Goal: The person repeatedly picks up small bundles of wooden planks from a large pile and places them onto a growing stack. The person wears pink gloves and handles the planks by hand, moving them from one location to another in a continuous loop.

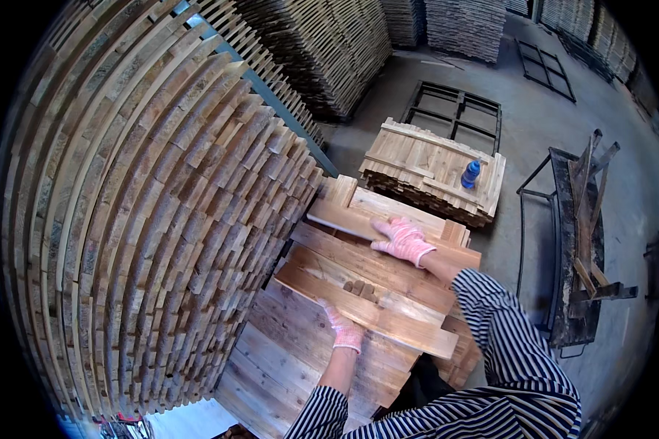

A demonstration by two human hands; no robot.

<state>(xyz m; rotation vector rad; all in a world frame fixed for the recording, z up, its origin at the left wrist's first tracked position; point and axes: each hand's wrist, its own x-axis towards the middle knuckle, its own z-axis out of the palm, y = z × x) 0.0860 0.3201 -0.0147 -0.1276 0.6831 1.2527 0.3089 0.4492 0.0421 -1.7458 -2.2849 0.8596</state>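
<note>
Both my hands wear pink-and-white knit gloves. My left hand (342, 331) is at the near edge of a pale wooden board (410, 329), closed on it, with part of the fingers hidden by the wood. Farther off, my right hand (403, 240) grips another board (344, 219), its fingers lying over the top face and the thumb near the close edge. Between these two lie more boards (388, 260) and a small cluster of brown blocks (360, 290). Beneath everything is a surface of planks (278, 366) laid side by side.
A tall stack of boards (161, 219) rises close on my left. Beyond the work stands a lower stack (417, 150) with a blue bottle (471, 174) on top. Black metal frames (458, 110) lie on the floor. A dark metal stand (578, 241) holding wood strips is at right.
</note>
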